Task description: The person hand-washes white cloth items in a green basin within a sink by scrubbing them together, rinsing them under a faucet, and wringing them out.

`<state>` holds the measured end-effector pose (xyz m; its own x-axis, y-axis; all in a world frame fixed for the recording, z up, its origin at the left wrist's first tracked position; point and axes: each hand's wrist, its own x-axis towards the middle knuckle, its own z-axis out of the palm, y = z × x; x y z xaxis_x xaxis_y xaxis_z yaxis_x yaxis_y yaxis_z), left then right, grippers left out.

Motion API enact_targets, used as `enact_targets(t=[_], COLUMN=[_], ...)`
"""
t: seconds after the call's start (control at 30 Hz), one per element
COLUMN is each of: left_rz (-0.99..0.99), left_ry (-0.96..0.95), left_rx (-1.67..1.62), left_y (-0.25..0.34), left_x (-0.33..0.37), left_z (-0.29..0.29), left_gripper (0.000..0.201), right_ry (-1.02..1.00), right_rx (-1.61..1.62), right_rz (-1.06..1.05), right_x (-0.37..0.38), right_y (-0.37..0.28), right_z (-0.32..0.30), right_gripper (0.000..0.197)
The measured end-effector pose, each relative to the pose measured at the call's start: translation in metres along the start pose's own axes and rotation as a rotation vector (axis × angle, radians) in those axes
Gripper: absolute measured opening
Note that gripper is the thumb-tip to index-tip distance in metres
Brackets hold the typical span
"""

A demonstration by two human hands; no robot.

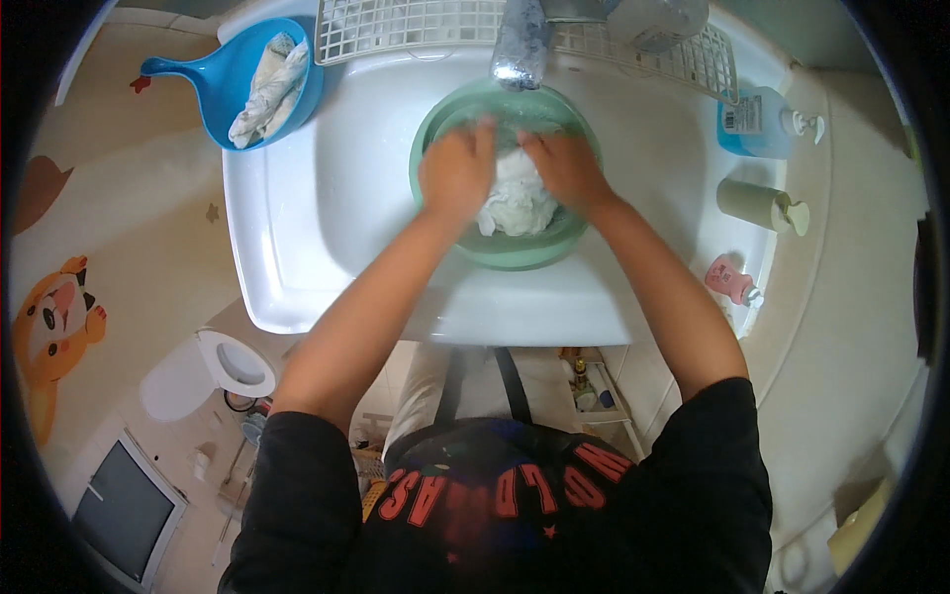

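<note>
A round green basin (510,259) stands in the white sink (297,218), under the faucet (521,59). Bunched up inside it is a wet-looking white cloth (519,206). My left hand (458,170) grips the cloth from its left side, fingers curled inward and partly blurred. From the right, my right hand (566,170) closes on the same cloth, its knuckles bent and its fingertips hidden. Both thumbs come close together above the basin's middle.
At the far left, a blue dipper (216,89) holds a whitish cloth (269,91). White wire racks (406,28) line the sink's back. Along the right ledge stand a blue pump bottle (757,121), a pale green pump bottle (752,203) and a small pink bottle (728,281).
</note>
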<state>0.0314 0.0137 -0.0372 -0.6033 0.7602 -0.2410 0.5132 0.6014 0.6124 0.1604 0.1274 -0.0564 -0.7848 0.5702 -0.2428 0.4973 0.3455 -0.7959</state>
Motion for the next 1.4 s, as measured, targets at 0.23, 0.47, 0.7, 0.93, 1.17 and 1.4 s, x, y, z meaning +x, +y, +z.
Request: enact_targets(t=[0.23, 0.47, 0.7, 0.93, 1.17, 1.4], left_rz=[0.076, 0.039, 0.091, 0.244, 0.069, -0.189], left_ry=[0.245, -0.034, -0.172, 0.099, 0.498, -0.262], left_rx=[0.043, 0.226, 0.397, 0.042, 0.253, 0.317], left_y=[-0.018, -0.071, -0.013, -0.03, -0.012, -0.029], left_x=[-0.028, 0.017, 0.041, 0.002, -0.021, 0.041], left_z=[0.066, 0.084, 0.026, 0.012, 0.071, 0.073], left_gripper=[0.026, 0.03, 0.031, 0.033, 0.036, 0.039], right_ry=[0.503, 0.283, 0.278, 0.186, 0.482, 0.182], right_rx=[-0.578, -0.462, -0.715, 0.224, -0.608, -0.726], right_rz=[-0.133, 0.082, -0.121, 0.16, -0.089, 0.158], right_x=[-0.028, 0.034, 0.056, -0.003, -0.016, 0.041], right_y=[0.0, 0.013, 0.058, -0.02, 0.003, 0.067], right_z=[0.058, 0.079, 0.071, 0.008, 0.066, 0.093], right_gripper=[0.024, 0.02, 0.015, 0.03, 0.027, 0.03])
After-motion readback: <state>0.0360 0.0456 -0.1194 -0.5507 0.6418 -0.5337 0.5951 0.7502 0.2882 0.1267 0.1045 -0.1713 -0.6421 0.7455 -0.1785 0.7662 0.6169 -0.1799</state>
